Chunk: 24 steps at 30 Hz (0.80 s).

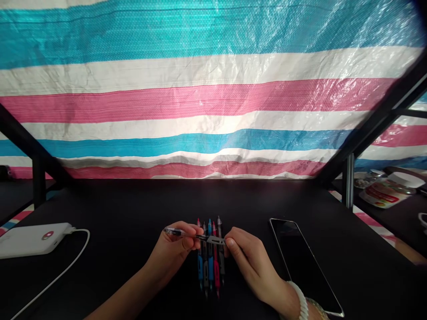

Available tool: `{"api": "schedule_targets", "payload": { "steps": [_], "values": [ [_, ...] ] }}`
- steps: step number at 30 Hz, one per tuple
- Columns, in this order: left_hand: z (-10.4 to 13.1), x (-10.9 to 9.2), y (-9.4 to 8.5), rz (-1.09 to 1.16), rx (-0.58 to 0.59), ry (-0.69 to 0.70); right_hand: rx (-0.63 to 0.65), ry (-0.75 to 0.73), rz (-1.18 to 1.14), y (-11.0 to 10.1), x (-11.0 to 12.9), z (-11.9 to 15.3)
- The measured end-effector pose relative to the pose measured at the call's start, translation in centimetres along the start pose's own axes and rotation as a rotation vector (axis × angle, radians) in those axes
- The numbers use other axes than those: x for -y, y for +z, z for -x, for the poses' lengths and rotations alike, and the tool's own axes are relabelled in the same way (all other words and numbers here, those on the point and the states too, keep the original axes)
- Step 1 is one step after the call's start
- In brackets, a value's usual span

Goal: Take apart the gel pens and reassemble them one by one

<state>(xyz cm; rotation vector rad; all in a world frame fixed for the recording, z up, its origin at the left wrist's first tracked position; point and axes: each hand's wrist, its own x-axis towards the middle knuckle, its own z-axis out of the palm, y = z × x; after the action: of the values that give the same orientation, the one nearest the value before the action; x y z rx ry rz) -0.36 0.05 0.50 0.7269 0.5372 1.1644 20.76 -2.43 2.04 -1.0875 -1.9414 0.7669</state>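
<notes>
Head view: step in hand looks like handling one clear-barrelled plastic pen with a grey grip (pixel 215 240), held crosswise above a row of five slim plastic pens with blue, grey and pink grips (pixel 211 269) on the black tabletop (pixel 133 200). Left hand (pixel 176 242) pinches the clear barrel; right hand (pixel 250 255) pinches beyond the grip, tip hidden. Next move, my read: calls for a steady pinch one side, light fingers the other. Container: clear jar with red-and-white label (pixel 383 192), far right, white lid on; contents unclear.
</notes>
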Motion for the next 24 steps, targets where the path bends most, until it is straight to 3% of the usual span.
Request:
{"api": "schedule_targets", "payload": {
  "steps": [9, 19, 24],
  "values": [
    [-0.1, 0.0, 0.0, 0.007, -0.021, -0.01, -0.042, 0.032, -0.042, 0.5, -0.9, 0.2],
    [0.2, 0.0, 0.3, -0.036, 0.088, 0.011, -0.02, -0.023, 0.06, 0.2, -0.4, 0.0],
    [0.0, 0.1, 0.1, -0.005, 0.032, -0.008, -0.01, 0.017, -0.023, 0.4, -0.4, 0.2]
  ]
}}
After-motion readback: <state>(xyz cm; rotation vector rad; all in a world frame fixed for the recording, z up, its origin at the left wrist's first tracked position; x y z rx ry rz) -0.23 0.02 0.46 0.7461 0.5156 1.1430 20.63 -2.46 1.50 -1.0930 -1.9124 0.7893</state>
